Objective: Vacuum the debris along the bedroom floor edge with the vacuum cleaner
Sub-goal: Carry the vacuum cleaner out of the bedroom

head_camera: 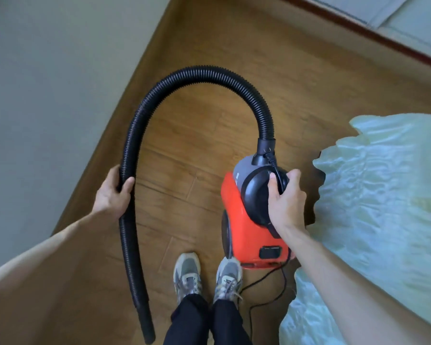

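Note:
A red and black vacuum cleaner (pixel 246 220) hangs above the wooden floor (pixel 209 46) in front of me. My right hand (pixel 286 202) grips its black top handle. A black ribbed hose (pixel 197 72) arcs up from the vacuum's front and loops down on the left. My left hand (pixel 113 192) holds the hose partway along it. The hose's open end (pixel 148 337) hangs low near my left leg. No debris shows on the floor. The floor edge (pixel 125 95) runs diagonally along the grey wall.
A bed with a pale green cover (pixel 383 207) fills the right side. My two feet in grey sneakers (pixel 207 277) stand on the floor. A black power cord (pixel 266 295) trails from the vacuum's rear. A dark red skirting (pixel 358 28) crosses the top right.

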